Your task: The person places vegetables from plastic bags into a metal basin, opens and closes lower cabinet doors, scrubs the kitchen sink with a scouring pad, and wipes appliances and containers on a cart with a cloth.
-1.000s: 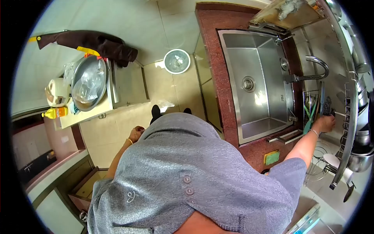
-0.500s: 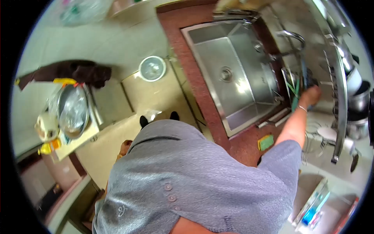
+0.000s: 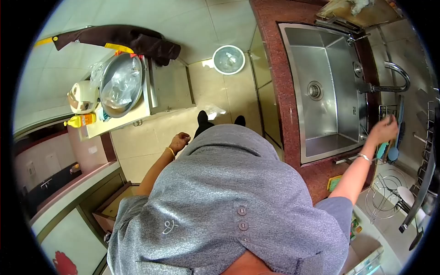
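My right hand point(image 3: 383, 131) reaches over the back corner of the counter beside the utensil rack point(image 3: 387, 110). Its fingers are drawn together, with a small dark spot at their tips; what they hold, if anything, I cannot make out. Right beside it stand a blue long-handled utensil point(image 3: 393, 153) and a teal one point(image 3: 381, 150), partly hidden by the hand. My left hand point(image 3: 179, 142) hangs low at my side, its fingers loosely curled with nothing in them. The steel sink point(image 3: 321, 105) lies left of my right hand, under a curved tap point(image 3: 399, 75).
A green and yellow sponge point(image 3: 334, 182) lies on the red counter point(image 3: 288, 101). Wire stands point(image 3: 388, 195) and a metal rack point(image 3: 424, 183) are at the right. A bucket point(image 3: 229, 59) stands on the floor. At left are a large basin point(image 3: 106, 87) and a yellow bottle point(image 3: 80, 120).
My view has swung, so the sink and bucket sit farther right. My right hand has drawn back a little from among the utensils. More of my left hand shows.
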Motion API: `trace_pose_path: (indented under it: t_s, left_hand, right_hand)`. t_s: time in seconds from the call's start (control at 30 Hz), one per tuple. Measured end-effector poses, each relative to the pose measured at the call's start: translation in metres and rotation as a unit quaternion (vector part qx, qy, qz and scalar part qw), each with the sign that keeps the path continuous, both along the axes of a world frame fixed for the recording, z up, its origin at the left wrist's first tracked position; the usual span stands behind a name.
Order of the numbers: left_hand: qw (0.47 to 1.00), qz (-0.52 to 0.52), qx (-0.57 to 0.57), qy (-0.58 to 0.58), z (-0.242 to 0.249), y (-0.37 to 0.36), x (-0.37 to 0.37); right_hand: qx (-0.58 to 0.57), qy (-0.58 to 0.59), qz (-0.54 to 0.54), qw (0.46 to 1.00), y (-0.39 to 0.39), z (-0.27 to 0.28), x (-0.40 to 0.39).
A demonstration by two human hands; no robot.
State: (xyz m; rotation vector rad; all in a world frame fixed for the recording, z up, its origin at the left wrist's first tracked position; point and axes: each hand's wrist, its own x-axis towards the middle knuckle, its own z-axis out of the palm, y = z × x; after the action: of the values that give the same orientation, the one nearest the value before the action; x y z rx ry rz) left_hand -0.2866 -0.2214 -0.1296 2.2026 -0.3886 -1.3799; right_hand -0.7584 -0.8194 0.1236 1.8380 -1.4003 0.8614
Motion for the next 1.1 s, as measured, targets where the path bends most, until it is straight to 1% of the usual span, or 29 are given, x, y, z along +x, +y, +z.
trace_pose_path:
  t_s: [0.03,0.07,0.1,0.13,0.17,0.2,0.23,0.27,0.3,0.37,0.43,0.47,0.53,0.57,0.63,0.67,0.77,0.8,0.9,0.93,0.97,1.03,1.07,1.1]
  left_hand:
    - [1.000,-0.016,0.003,-0.007,-0.002,0.005,-0.001]
    - [0.999,-0.031,0.006,-0.014,-0.010,0.013,-0.002]
    - [0.999,-0.047,0.010,-0.020,-0.020,0.022,-0.003]
    - [0.998,-0.060,0.001,-0.021,-0.031,0.033,-0.003]
    - [0.999,-0.051,0.008,-0.018,-0.032,0.038,-0.004]
    - [0.999,-0.042,0.014,-0.014,-0.033,0.042,-0.006]
    - [0.999,-0.034,0.020,-0.011,-0.032,0.045,-0.007]
    - [1.000,-0.024,0.019,-0.003,-0.031,0.050,-0.009]
    - [1.000,-0.014,0.018,0.004,-0.030,0.053,-0.011]
    - [1.000,0.000,0.016,0.026,-0.027,0.062,-0.014]
    - [0.998,0.011,0.014,0.053,-0.017,0.065,-0.019]
    - [0.998,0.018,0.032,0.046,-0.012,0.066,-0.024]
    - [0.997,0.033,0.071,0.029,0.026,0.049,-0.036]
    - [0.996,0.033,0.079,0.013,0.018,0.060,-0.039]
    - [0.995,0.030,0.093,-0.018,-0.015,0.083,-0.049]
    - [0.995,0.024,0.096,-0.022,-0.021,0.092,-0.052]
    - [0.988,-0.041,0.148,-0.031,-0.005,0.097,-0.057]
    - [0.990,-0.021,0.138,-0.008,-0.003,0.100,-0.060]
    - [0.985,-0.045,0.165,-0.021,0.000,0.102,-0.063]
    - [0.981,-0.071,0.171,-0.054,-0.007,0.100,-0.062]
    - [0.982,-0.088,0.157,-0.064,-0.009,0.101,-0.057]
    - [0.981,-0.126,0.126,-0.082,0.021,0.078,-0.045]
    - [0.977,-0.150,0.095,-0.122,0.026,0.071,-0.042]
    - [0.988,-0.089,0.087,-0.096,0.022,0.070,-0.038]
  right_hand:
    - [0.048,-0.037,0.093,0.994,0.008,-0.014,0.021]
    - [0.099,-0.022,0.133,0.986,0.023,-0.026,0.046]
    - [0.149,-0.038,0.153,0.976,0.039,-0.041,0.074]
    - [0.175,-0.051,0.221,0.958,0.055,-0.054,0.101]
    - [0.207,-0.036,0.259,0.943,0.071,-0.065,0.126]
    - [0.220,-0.038,0.320,0.921,0.083,-0.077,0.149]
    - [0.257,-0.054,0.356,0.897,0.103,-0.077,0.175]
    - [0.285,-0.065,0.398,0.870,0.113,-0.091,0.193]
    - [0.295,-0.054,0.421,0.856,0.126,-0.095,0.211]
    - [0.371,-0.086,0.467,0.798,0.145,-0.105,0.240]
    - [0.385,-0.091,0.519,0.757,0.151,-0.119,0.259]
    - [0.389,-0.085,0.521,0.755,0.150,-0.124,0.265]
    - [0.397,-0.073,0.527,0.748,0.149,-0.135,0.274]
    - [0.409,-0.073,0.511,0.753,0.148,-0.139,0.276]
    - [0.431,-0.070,0.475,0.764,0.142,-0.142,0.276]
    - [0.433,-0.082,0.462,0.769,0.140,-0.143,0.275]
    - [0.440,-0.100,0.445,0.773,0.140,-0.158,0.270]
    - [0.442,-0.097,0.431,0.781,0.144,-0.155,0.270]
    - [0.444,-0.104,0.407,0.791,0.147,-0.156,0.273]
    - [0.452,-0.097,0.396,0.793,0.149,-0.153,0.275]
    - [0.446,-0.084,0.392,0.800,0.150,-0.152,0.278]
    - [0.431,-0.057,0.380,0.816,0.154,-0.152,0.280]
    - [0.427,-0.061,0.382,0.817,0.155,-0.152,0.281]
    - [0.421,-0.065,0.383,0.819,0.155,-0.152,0.282]
